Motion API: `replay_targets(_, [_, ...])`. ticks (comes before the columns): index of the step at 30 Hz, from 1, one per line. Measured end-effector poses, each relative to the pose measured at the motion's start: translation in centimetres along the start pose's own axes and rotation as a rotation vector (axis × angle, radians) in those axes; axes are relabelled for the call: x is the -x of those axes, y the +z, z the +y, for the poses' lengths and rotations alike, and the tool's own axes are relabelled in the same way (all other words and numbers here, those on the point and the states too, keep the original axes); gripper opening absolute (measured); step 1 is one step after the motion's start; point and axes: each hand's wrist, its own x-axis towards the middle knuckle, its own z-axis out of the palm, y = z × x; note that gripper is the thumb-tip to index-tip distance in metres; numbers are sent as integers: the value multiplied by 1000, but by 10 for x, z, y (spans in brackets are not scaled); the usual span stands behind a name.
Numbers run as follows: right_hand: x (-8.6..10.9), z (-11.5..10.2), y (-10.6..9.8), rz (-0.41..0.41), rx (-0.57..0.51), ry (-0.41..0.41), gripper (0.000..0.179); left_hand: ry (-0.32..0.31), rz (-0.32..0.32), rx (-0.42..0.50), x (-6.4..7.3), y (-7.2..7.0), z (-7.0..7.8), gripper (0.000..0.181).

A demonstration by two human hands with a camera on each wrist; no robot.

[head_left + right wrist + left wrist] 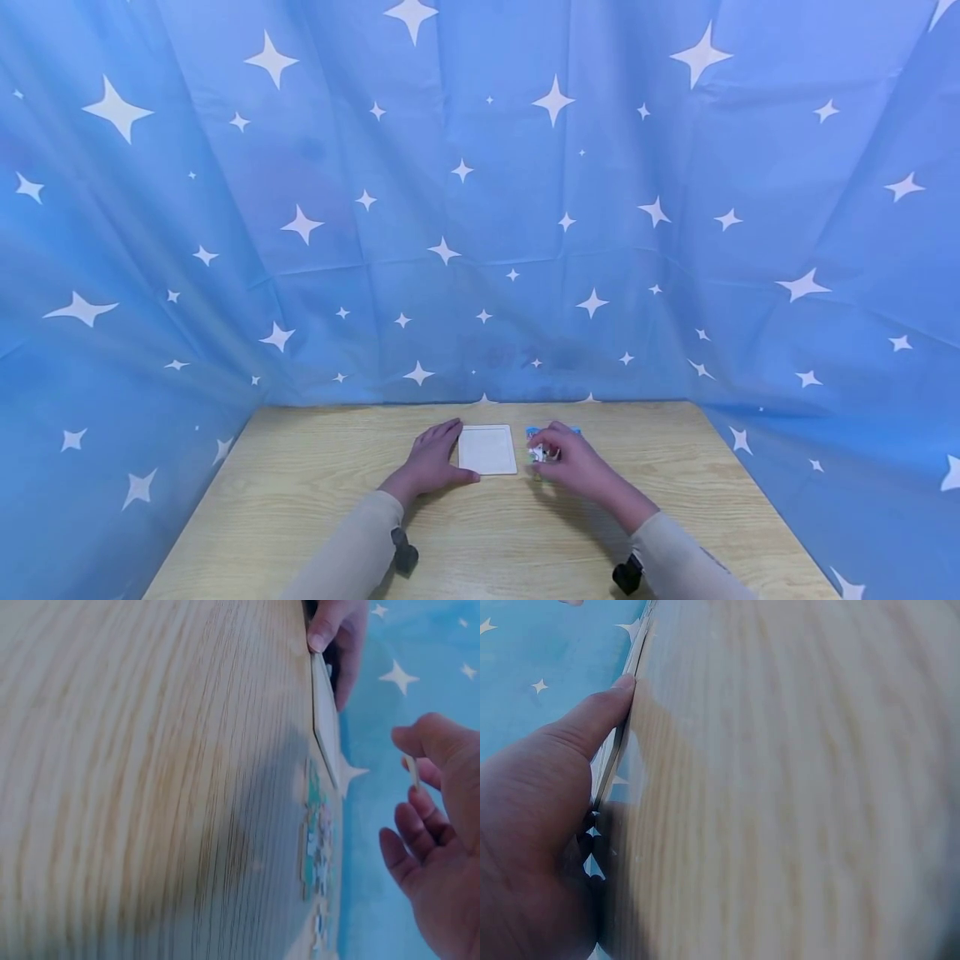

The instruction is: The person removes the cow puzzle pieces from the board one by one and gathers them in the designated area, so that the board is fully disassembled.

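Note:
A pale square puzzle tray (487, 450) with a raised rim lies flat on the table. My left hand (431, 462) rests at its left side, the fingers by the far left corner and the straight thumb along the near edge. To the right of the tray, my right hand (572, 467) is above several colourful jigsaw pieces (319, 847) lying on the table, which it partly hides in the head view. Between thumb and finger it pinches a thin jigsaw piece (412, 771), seen edge-on in the right wrist view.
The wooden table (315, 500) reaches back to a blue curtain (480, 208) with white stars, which also hangs along both sides. A black wrist camera (405, 554) sits on the left sleeve and another (627, 575) on the right.

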Motion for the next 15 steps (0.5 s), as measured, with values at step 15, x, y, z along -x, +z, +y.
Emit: replay_targets(15, [10, 4, -17, -23, 17, 25, 27, -9, -4, -10, -3, 5, -8, 118])
